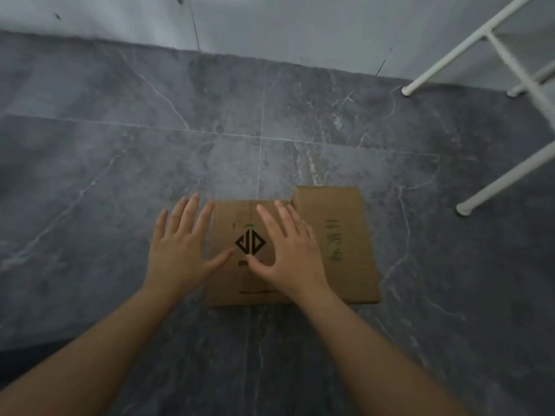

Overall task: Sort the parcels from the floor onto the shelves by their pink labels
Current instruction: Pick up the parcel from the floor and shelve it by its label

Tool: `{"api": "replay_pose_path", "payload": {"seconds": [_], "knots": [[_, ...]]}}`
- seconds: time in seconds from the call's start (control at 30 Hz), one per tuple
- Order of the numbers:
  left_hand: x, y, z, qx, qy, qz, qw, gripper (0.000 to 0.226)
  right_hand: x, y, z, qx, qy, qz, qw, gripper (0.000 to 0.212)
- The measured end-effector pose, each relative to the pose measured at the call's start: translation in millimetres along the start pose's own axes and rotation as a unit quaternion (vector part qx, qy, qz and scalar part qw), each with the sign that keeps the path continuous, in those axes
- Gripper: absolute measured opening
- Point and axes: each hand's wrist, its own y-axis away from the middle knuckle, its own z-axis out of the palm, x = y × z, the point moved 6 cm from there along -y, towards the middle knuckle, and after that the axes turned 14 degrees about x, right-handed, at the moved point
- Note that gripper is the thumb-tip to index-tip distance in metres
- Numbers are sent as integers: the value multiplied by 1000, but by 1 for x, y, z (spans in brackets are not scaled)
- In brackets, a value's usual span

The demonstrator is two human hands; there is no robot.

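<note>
Parcel: your cardboard parcel (292, 247) lies flat on the grey floor (120, 175), one flap folded out to the right; no pink label shows on the face you see.
Progress: nothing lifted yet, so reading the label and shelving it look still ahead.
Left hand: your left hand (180, 250) is spread wide, palm down, over the parcel's left edge.
Right hand: your right hand (288, 250) is splayed over its top; contact unclear.
Shelf: the white shelf frame (510, 70) stands well apart, upper right.
</note>
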Motion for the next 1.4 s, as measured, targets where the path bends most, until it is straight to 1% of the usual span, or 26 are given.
{"api": "replay_pose_path", "payload": {"seconds": [0.07, 0.13, 0.2, 0.3, 0.4, 0.43, 0.47, 0.53, 0.57, 0.63, 0.67, 0.7, 0.73, 0.77, 0.8, 0.9, 0.97, 1.03, 1.13, 1.23, 1.33, 1.4], "knots": [[0, 2, 13, -12, -9, 7, 1000, 89, -1, 0, 19, -23, -30, 9, 999, 80], [-2, 8, 26, -21, -18, 7, 1000, 93, 0, 2, 32, -31, -28, 15, 999, 81], [-3, 14, 36, -32, 3, -15, 999, 99, 1, 4, 40, -36, -14, 15, 999, 84], [-2, 22, 43, -43, 60, -82, 994, 101, 9, -3, 40, -35, 10, 30, 999, 88], [-2, 27, 56, -65, 147, -176, 971, 95, 24, -7, 34, -24, 49, 44, 998, 90], [-3, 28, 62, -81, 190, -214, 955, 94, 29, -8, 32, -26, 71, 43, 996, 91], [-3, 29, 68, -95, 247, -260, 929, 91, 33, -8, 32, -30, 91, 41, 995, 92], [-1, 31, 76, -98, 363, -351, 858, 76, 38, -8, 36, -44, 109, 48, 992, 97], [0, 32, 79, -91, 400, -386, 826, 67, 41, -7, 40, -56, 100, 66, 991, 100], [0, 35, 84, -82, 432, -433, 787, 60, 46, -1, 53, -77, 26, 147, 986, 106], [1, 36, 86, -78, 441, -449, 773, 60, 50, 3, 59, -78, -45, 203, 975, 108], [0, 38, 89, -76, 450, -461, 761, 60, 51, 8, 64, -67, -127, 256, 956, 107], [1, 38, 91, -78, 459, -469, 751, 60, 51, 12, 67, -45, -199, 296, 933, 105], [1, 39, 92, -80, 466, -474, 742, 60, 51, 15, 69, -21, -245, 321, 915, 101], [1, 39, 92, -84, 472, -477, 737, 60, 51, 16, 69, -1, -265, 333, 905, 98], [0, 38, 84, -79, 485, -474, 731, 57, 46, 17, 63, 31, -286, 345, 894, 93], [2, 36, 73, -74, 498, -468, 726, 52, 39, 15, 51, 44, -298, 339, 891, 87], [5, 34, 52, -69, 510, -466, 720, 47, 27, 11, 31, 53, -295, 323, 898, 81], [12, 31, 6, -52, 539, -475, 694, 49, -1, 3, -10, 50, -292, 286, 912, 77], [21, 27, -53, -46, 562, -481, 672, 46, -34, 5, -61, 58, -304, 274, 911, 77], [36, 17, -125, -54, 574, -466, 671, 39, -69, 8, -128, 84, -308, 268, 909, 78], [48, 8, -177, -52, 583, -452, 673, 39, -91, 5, -176, 98, -312, 259, 909, 78]]}}
